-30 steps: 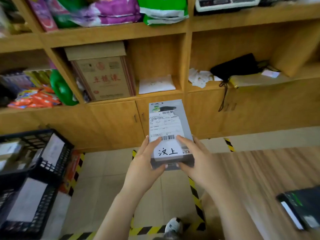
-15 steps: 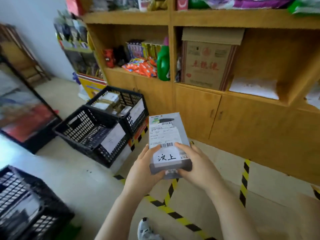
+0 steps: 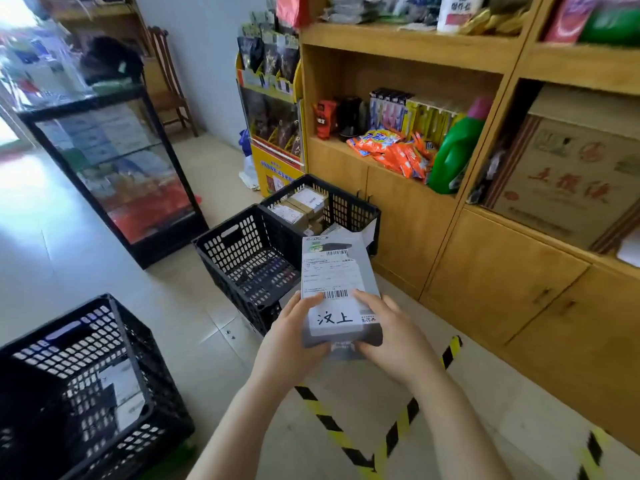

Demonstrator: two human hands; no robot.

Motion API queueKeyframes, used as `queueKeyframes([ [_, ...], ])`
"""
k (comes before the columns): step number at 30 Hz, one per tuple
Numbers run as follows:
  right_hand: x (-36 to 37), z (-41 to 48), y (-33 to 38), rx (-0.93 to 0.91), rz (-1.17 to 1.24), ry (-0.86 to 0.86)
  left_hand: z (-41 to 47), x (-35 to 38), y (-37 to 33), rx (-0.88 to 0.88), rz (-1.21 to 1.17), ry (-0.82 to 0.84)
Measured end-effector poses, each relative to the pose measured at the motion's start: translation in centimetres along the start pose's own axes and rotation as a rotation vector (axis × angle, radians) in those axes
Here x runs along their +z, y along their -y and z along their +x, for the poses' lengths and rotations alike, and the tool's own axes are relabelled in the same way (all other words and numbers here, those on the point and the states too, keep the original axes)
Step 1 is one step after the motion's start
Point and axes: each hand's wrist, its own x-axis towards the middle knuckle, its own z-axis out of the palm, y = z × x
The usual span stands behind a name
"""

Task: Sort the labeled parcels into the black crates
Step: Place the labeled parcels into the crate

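Over the tiled floor (image 3: 194, 334), near an empty-looking black crate (image 3: 242, 244), the grey labeled parcel (image 3: 337, 289) is held label up. The left hand (image 3: 291, 344) and right hand (image 3: 394, 341) curl their fingers round its near end. It looks rigid and probably light, and its long side edges should give the surest hold. The crate behind (image 3: 349, 206) holds parcels.

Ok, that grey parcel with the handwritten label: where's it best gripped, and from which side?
At its near short end, one hand on each long side. The grey parcel is a long, flat box held label-up, so the left hand and right hand clamping its narrow sides there leave the label readable and the far end free to lower into a black crate.
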Motion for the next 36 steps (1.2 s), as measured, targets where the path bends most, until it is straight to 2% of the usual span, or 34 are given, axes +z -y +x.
queueKeyframes([
  [11,-1.0,11.7,-1.9,-0.026,-0.034,0.08,10.1,0.2,1.3,-0.064,-0.021,-0.035],
  [24,-10.8,32.0,-10.4,-0.122,-0.052,0.207,29.2,7.1,-4.5,-0.188,-0.099,-0.15],
  [36,-8.7,47.1,-12.5,-0.117,-0.015,0.309,42.3,6.6,-0.2,-0.293,-0.063,-0.186],
])
